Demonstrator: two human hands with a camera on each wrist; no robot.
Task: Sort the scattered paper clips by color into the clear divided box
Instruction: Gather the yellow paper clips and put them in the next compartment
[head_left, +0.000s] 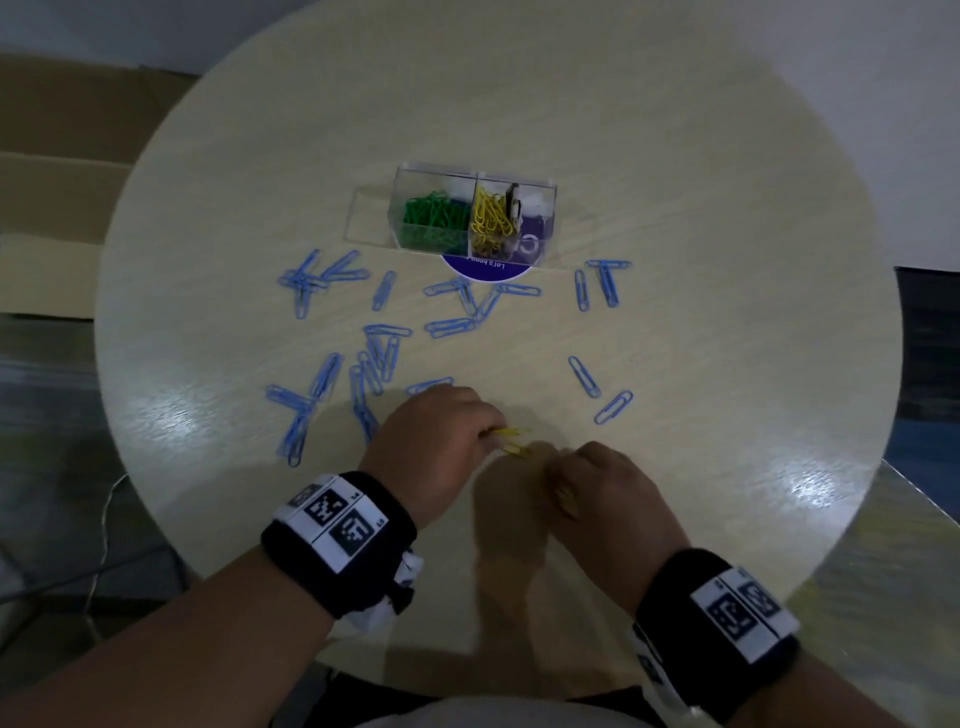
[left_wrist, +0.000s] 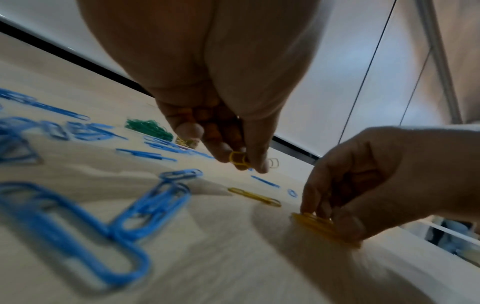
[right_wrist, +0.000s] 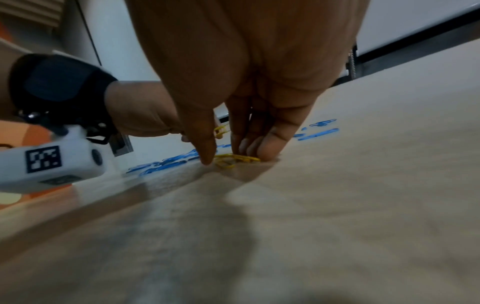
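While our left grip pinches a yellow clip between thumb and fingertips just above the counter, our right grip curls down onto a small heap of yellow clips lying flat on the wood, thumb on one side and fingers on the other, touching them. Between the two grips one more loose yellow clip lies on the surface.

Ahead of both grips and well apart from them stands the clear box, hard transparent plastic with straight walls and a partition. Its left compartment holds green clips; the right one holds sorted yellow clips together with something dark and white that we cannot make out. The box sits partly on a round purple sticker with white lettering.

Blue clips lie scattered between the grips and the box, thickest ahead and to the left of the left grip, several overlapping or hooked through each other; one pokes out from just behind the left knuckles. A pair lies ahead and to the right of the right grip. All are thin coated wire bent in long loops.

The counter is round, pale wood grain, glossy enough to throw light patches. Each wrist carries a black band with black-and-white square markers.
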